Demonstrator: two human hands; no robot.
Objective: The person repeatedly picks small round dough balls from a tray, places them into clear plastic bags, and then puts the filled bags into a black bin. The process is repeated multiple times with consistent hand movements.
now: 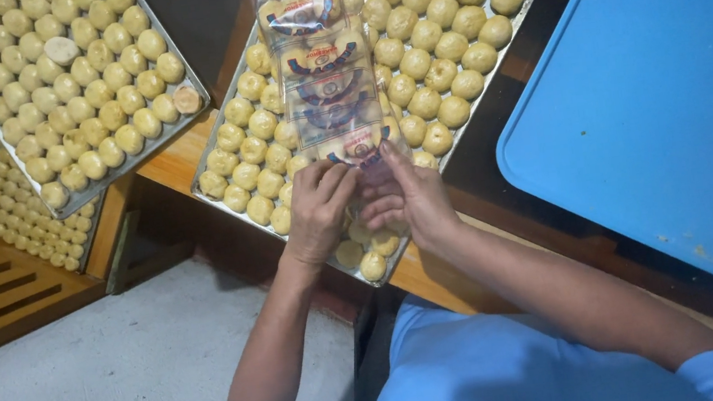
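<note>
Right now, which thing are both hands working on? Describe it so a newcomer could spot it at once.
Start at the metal tray of round yellow pastries in the middle of the wooden table. Over it lies a long clear plastic sleeve, its near end held by the left hand and right hand. Unlike the loose pastries around it, its pastries sit in one wrapped row.

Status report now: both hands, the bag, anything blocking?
Left hand and right hand both grip clear bag open end. Bag lies over pastry tray. Nothing blocking.

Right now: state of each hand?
Left hand: fingers closed on the near end of the clear packaging strip.
Right hand: pinching the same strip end, over the pastry tray.
</note>
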